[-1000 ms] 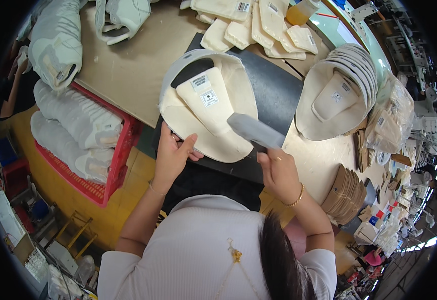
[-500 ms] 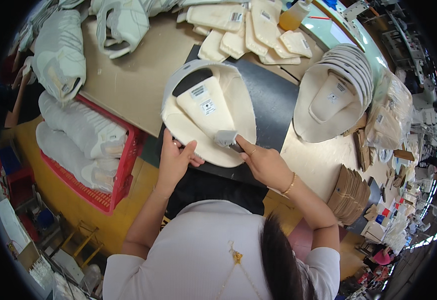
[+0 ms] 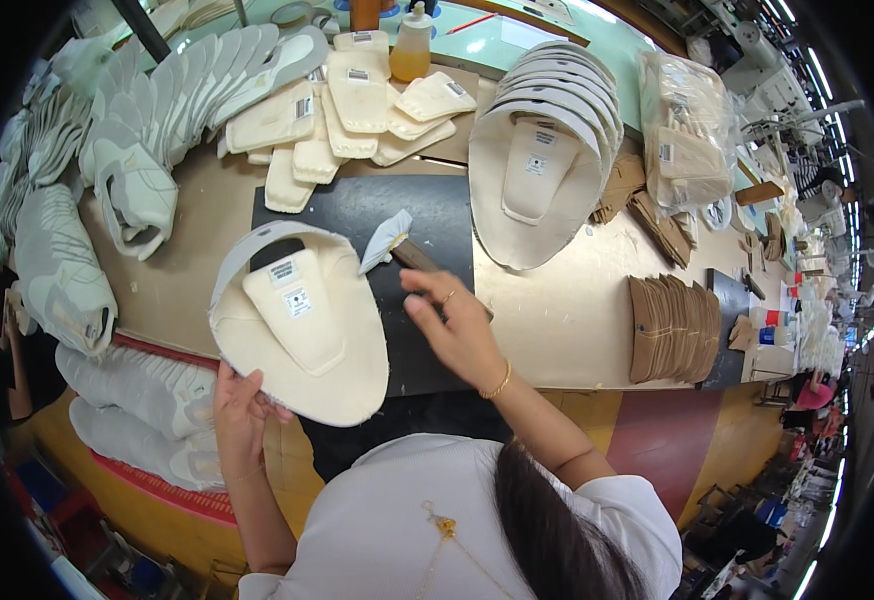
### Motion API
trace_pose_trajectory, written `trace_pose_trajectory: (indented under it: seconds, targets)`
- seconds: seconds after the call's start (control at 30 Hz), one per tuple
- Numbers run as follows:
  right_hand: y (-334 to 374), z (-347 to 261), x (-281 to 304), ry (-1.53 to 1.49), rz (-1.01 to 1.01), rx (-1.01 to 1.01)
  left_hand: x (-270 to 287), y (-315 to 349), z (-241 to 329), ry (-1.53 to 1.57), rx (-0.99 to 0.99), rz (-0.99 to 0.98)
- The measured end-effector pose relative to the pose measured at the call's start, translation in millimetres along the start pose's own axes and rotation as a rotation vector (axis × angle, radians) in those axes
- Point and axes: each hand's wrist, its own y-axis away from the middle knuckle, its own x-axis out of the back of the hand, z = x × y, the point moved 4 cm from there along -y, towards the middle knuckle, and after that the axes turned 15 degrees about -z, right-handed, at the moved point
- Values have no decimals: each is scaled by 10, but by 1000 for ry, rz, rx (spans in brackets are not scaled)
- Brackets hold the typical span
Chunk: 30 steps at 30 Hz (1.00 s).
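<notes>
My left hand (image 3: 242, 405) is closed on the lower left edge of a cream shoe upper (image 3: 357, 375), tilted with its inner side up. Inside it lies a padded cream tongue (image 3: 302, 320) with printed labels. A hammer (image 3: 419, 258), its head wrapped in white and its handle brown, lies on the black mat (image 3: 437, 205) right of the upper. Just below the handle is my right hand (image 3: 462, 335), empty, with thumb and fingers apart.
A stack of similar uppers (image 3: 547, 95) stands at the far right, beside bagged tongues (image 3: 687, 150). Loose padded tongues (image 3: 357, 100) and a bottle of amber liquid (image 3: 412, 45) lie beyond the mat. Grey shoes (image 3: 137, 390) fill a red crate (image 3: 172, 485). Brown pieces (image 3: 672, 330) stand bundled at right.
My right hand has let go of the hammer, which now lies on the mat. My left hand has drawn the upper left, away from the hammer. The view has shifted rightward.
</notes>
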Motion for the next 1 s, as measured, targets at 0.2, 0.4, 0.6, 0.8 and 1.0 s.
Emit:
trace_pose_trajectory:
  seconds: [0.2,0.4,0.6,0.8,1.0]
  targets:
    - [207,-10,-415,-436,-251,-135,-285,286,459,-9,-17,3]
    - [240,-116,-396,-955,-488,-167,-568,293,571,-184,-54,-84]
    - [361,225,239,-737,61,-105,-791,-136,226,-192,17,-278]
    - [520,797,887,-639,497,-195,-723,-154,150,-330,183,-244]
    - [411,1004,1133,-479,744,-94,-653,-92,109,-348,198,-191]
